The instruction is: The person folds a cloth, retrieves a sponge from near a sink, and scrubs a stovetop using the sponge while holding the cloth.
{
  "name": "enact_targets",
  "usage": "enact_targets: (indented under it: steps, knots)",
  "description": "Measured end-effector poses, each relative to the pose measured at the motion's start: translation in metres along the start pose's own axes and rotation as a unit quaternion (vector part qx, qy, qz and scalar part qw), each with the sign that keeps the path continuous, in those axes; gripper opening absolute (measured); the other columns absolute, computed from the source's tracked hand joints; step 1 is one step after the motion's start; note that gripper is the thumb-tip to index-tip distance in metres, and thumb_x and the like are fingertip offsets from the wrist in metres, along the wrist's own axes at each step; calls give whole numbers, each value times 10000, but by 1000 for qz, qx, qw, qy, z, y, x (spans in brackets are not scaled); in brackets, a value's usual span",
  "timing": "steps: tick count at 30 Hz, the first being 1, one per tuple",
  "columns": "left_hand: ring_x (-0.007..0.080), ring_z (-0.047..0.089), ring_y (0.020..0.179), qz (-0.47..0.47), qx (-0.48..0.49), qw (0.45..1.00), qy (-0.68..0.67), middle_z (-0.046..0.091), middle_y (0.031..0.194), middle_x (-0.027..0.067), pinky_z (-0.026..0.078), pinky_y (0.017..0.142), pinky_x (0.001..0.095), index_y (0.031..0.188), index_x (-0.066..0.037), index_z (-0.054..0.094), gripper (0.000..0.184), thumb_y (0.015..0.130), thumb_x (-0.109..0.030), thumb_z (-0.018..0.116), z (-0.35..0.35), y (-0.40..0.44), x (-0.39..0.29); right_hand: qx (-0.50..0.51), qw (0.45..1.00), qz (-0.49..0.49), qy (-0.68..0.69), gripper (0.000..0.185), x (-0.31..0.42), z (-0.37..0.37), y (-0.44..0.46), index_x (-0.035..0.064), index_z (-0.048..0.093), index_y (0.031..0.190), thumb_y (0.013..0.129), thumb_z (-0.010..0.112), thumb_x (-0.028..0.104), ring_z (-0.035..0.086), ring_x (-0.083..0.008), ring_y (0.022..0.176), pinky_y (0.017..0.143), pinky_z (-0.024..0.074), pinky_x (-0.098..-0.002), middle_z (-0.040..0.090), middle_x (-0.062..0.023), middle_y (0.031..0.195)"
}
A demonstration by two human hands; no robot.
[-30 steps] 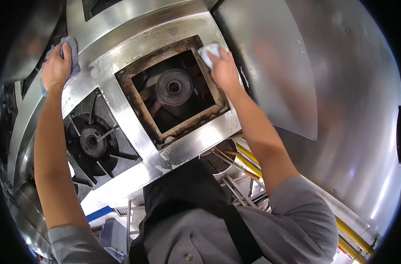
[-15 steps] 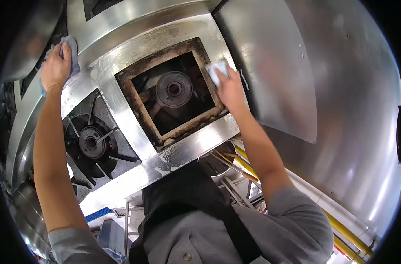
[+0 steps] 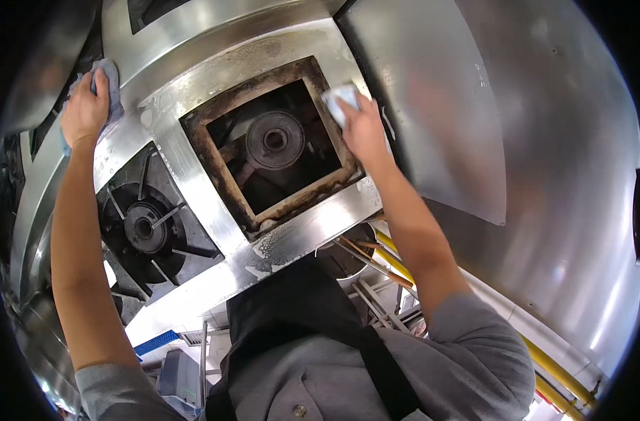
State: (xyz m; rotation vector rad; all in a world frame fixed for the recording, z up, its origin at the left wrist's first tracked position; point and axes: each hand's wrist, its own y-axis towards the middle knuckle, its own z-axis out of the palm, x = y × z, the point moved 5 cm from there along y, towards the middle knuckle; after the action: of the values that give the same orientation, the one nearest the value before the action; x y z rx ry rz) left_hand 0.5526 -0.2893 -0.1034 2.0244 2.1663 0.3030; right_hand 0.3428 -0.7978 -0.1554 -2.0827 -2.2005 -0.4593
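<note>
My left hand is closed on a grey-blue cloth that rests on the steel stove top at the upper left. In my right hand is a pale, light-blue pad, pressed on the steel strip right of the square burner opening. That opening has a brown, stained rim, and a round burner sits down inside it. Wet, soapy patches show on the steel surface near the front edge.
A second burner with metal prongs lies at the left. A tall steel panel stands at the right. Below the front edge are yellow pipes, a round pot with long handles, and a grey bin.
My right hand and the pad moved down along the right strip, then slightly back up and left. My left hand stays on the cloth, with only a small shift of the view.
</note>
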Motion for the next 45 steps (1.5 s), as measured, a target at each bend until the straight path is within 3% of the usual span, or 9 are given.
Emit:
enact_targets:
  steps: [5, 13, 20, 27, 32, 34, 37, 40, 45]
  knots:
    - [413, 648, 1077, -13, 17, 1000, 7, 687, 1192, 171, 524, 880, 500, 1279, -202, 627, 566, 997, -607, 350, -3, -1, -2, 15, 999, 30, 16, 559, -7, -16, -79, 107, 704, 1252, 728, 647, -79, 539, -421, 1147, 1036, 445, -463, 565, -257, 1301]
    - [415, 646, 1076, -10, 31, 999, -6, 685, 1187, 176, 522, 878, 505, 1239, -186, 638, 555, 995, -602, 363, -7, -4, -4, -19, 1000, -8, -16, 497, 7, 12, 58, 85, 716, 1191, 709, 660, -22, 550, -416, 1118, 1020, 444, -447, 586, -246, 1280]
    - [413, 637, 1100, 2, -10, 1000, -12, 681, 1196, 183, 516, 896, 506, 1270, -195, 634, 573, 993, -611, 356, 1, -1, 2, 11, 998, 54, 1, 552, -13, -27, -89, 85, 706, 1234, 717, 632, -94, 550, -413, 1095, 1004, 444, -470, 570, -248, 1267]
    - [414, 625, 1140, -21, 39, 999, -8, 662, 1257, 169, 508, 934, 497, 1340, -215, 606, 602, 987, -628, 346, -5, -2, 0, -19, 1000, 10, -20, 473, -3, -7, 15, 59, 709, 1203, 765, 590, -77, 559, -449, 1037, 942, 477, -478, 590, -275, 1206]
    - [409, 613, 1167, -14, 44, 999, -12, 640, 1301, 165, 496, 959, 498, 1358, -212, 588, 626, 990, -641, 318, 6, 5, 2, -14, 1000, 10, -19, 462, -14, -17, -40, 75, 719, 1194, 773, 595, -69, 556, -431, 1058, 952, 472, -469, 589, -259, 1222]
    - [413, 613, 1165, -18, 37, 999, -7, 645, 1293, 165, 496, 958, 500, 1350, -208, 593, 627, 990, -641, 318, 3, 3, 2, -9, 998, 6, -58, 476, -17, -17, -48, 80, 726, 1176, 717, 676, -36, 565, -400, 1030, 957, 461, -469, 592, -211, 1200]
    - [440, 604, 1150, -16, 37, 999, -6, 636, 1275, 212, 499, 945, 509, 1344, -146, 593, 626, 1012, -601, 320, -4, 0, -4, -3, 998, 28, -48, 491, -15, -8, -8, 86, 727, 1177, 706, 684, -47, 557, -387, 1044, 958, 458, -468, 586, -201, 1186]
    - [442, 607, 1149, -7, 44, 999, 7, 638, 1276, 209, 499, 947, 512, 1349, -146, 589, 629, 1011, -602, 320, -5, 0, -5, -13, 999, 39, -24, 477, -9, -17, -17, 57, 715, 1191, 751, 603, -91, 559, -422, 1053, 953, 473, -455, 594, -244, 1209]
    - [431, 615, 1142, -12, 38, 999, 3, 649, 1265, 191, 502, 937, 515, 1327, -177, 602, 618, 1002, -619, 318, -2, 2, -3, -7, 999, 22, -47, 450, -9, -19, -35, 68, 717, 1190, 769, 619, -59, 571, -416, 1010, 931, 486, -438, 598, -236, 1178]
